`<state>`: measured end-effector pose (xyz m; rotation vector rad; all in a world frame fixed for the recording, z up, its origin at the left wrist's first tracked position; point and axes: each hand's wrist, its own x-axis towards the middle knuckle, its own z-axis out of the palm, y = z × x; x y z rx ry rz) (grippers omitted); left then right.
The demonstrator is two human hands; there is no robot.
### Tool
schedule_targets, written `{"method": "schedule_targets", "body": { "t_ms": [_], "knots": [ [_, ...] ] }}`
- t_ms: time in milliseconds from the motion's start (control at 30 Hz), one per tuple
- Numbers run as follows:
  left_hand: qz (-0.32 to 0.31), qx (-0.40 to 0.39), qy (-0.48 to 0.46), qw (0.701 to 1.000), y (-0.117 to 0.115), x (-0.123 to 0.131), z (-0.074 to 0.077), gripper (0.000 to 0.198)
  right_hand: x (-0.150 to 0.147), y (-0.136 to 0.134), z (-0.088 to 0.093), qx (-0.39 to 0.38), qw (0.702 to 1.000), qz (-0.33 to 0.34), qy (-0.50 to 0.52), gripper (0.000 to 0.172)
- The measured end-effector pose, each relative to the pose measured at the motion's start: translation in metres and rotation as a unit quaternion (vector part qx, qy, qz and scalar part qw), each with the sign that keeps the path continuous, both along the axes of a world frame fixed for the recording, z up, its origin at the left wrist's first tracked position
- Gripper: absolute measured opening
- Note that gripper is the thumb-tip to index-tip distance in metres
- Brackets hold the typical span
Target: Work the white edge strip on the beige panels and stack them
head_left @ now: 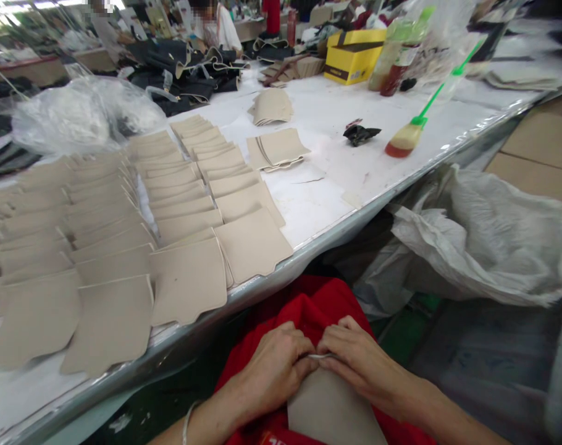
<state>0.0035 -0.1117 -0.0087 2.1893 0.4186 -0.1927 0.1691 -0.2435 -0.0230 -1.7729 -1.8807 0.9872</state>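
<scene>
Over my lap, on red cloth (309, 303), both hands pinch the upper edge of a beige panel (331, 408). My left hand (281, 358) closes on that edge from the left, thumb below and fingers on top. Right beside it, my right hand (350, 355) grips the same edge in the same way. A thin pale strip of the edge shows between the two hands. The panel hangs down toward me, its lower end out of frame. Many similar beige panels (188, 281) lie in overlapping rows on the white table to the left.
Small stacks of panels (278, 148) lie farther back on the table (327, 204). A glue bottle with a green brush handle (406, 133), a black scrap (362, 134) and a yellow box (355, 55) stand beyond. A white sack (494, 235) is at right. People are in the background.
</scene>
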Motion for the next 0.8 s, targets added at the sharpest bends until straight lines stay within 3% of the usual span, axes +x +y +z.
{"method": "schedule_targets", "body": {
  "t_ms": [167, 367, 533, 733, 800],
  "knots": [
    [0.010, -0.063, -0.006, 0.998, -0.004, 0.003, -0.002, 0.019, 0.007, -0.003, 0.006, -0.001, 1.000, 0.017, 0.005, 0.016],
    [0.020, -0.082, -0.001, 0.996, 0.002, -0.004, -0.006, 0.018, 0.018, -0.008, 0.013, -0.007, 1.000, 0.028, -0.011, 0.017],
    [0.013, -0.065, 0.022, 0.998, 0.005, -0.006, -0.005, 0.017, 0.023, -0.012, 0.013, -0.014, 0.999, 0.040, -0.024, 0.016],
    [-0.051, -0.006, 0.026, 0.998, -0.003, 0.010, 0.000, 0.003, 0.020, -0.011, 0.013, -0.020, 0.999, 0.027, 0.017, 0.018],
    [-0.055, -0.012, 0.026, 0.998, -0.006, 0.015, -0.001, 0.009, 0.020, -0.015, 0.012, -0.034, 0.998, 0.005, 0.045, 0.017]
  ]
}}
